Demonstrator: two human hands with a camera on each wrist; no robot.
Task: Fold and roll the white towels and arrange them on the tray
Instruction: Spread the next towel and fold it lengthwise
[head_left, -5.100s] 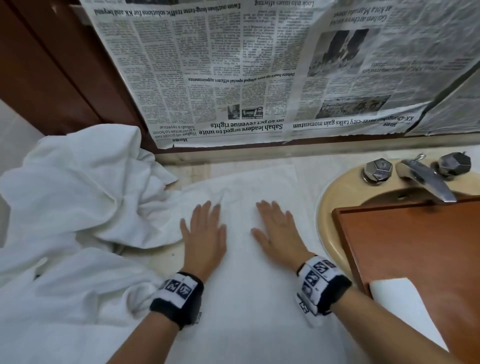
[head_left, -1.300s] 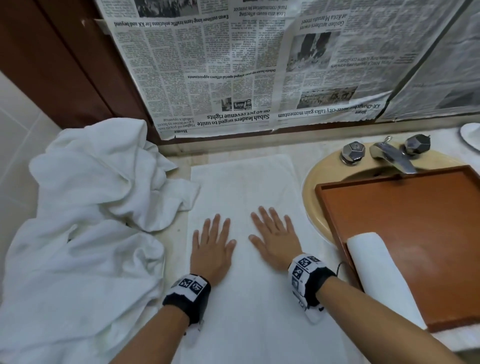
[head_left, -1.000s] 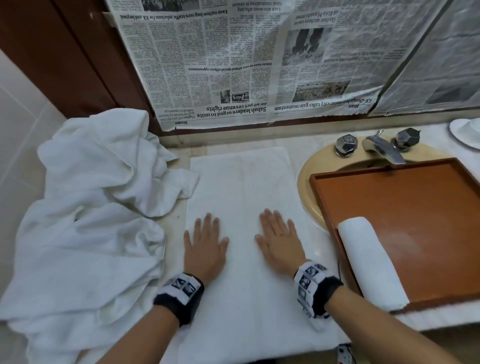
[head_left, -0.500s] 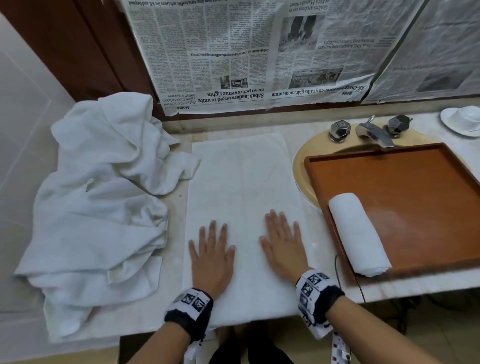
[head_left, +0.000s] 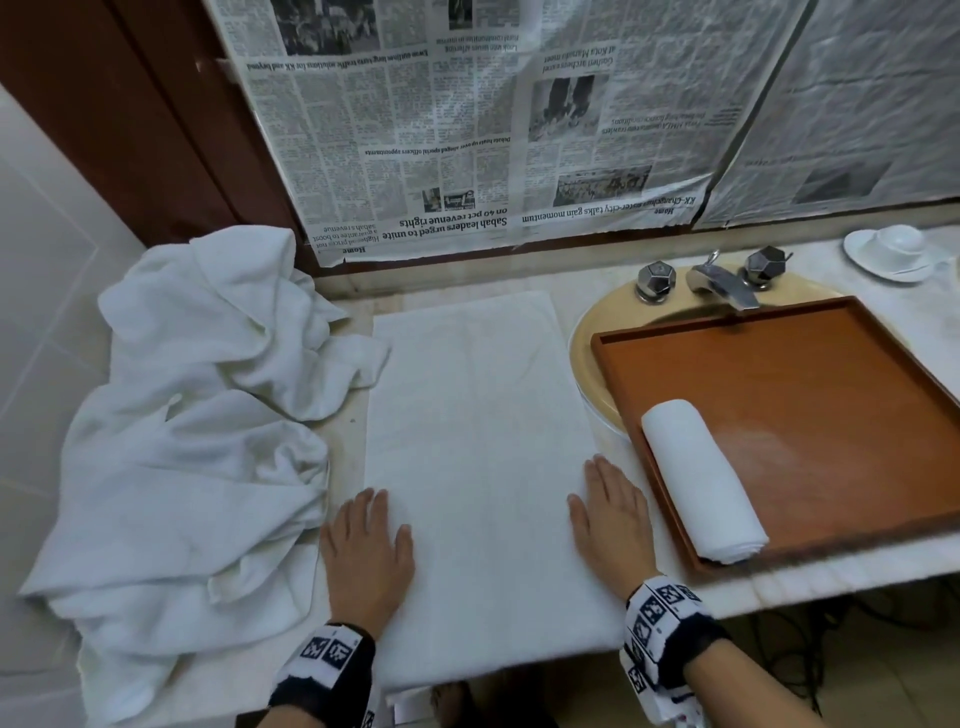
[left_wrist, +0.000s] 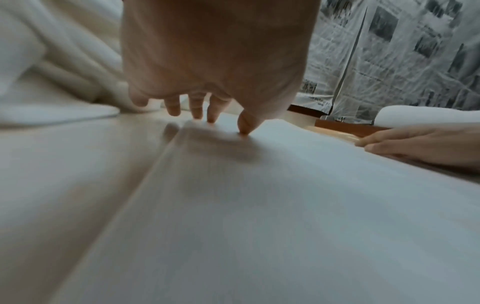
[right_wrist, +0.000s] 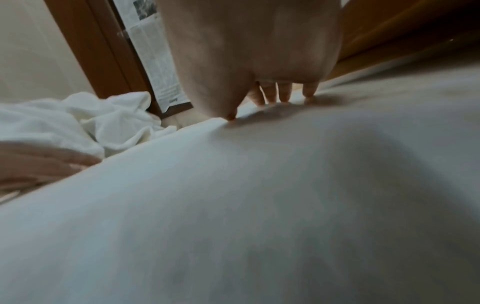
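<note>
A folded white towel (head_left: 478, 441) lies flat on the counter, long side running away from me. My left hand (head_left: 366, 540) lies flat on its near left edge, fingers straight (left_wrist: 197, 111). At the towel's near right edge my right hand (head_left: 610, 512) presses down flat as well (right_wrist: 275, 94). Neither hand holds anything. To the right, a brown wooden tray (head_left: 810, 395) sits over the sink with one rolled white towel (head_left: 698, 480) along its left side.
A heap of loose white towels (head_left: 192, 431) covers the counter's left end. Behind the tray are the tap and two knobs (head_left: 719, 278). A white cup and saucer (head_left: 896, 252) stand at the far right. Newspaper (head_left: 493, 130) covers the wall behind.
Both hands have slid toward me and apart, from the towel's middle to its near left and right edges. The camera has pulled back, showing the counter's front edge.
</note>
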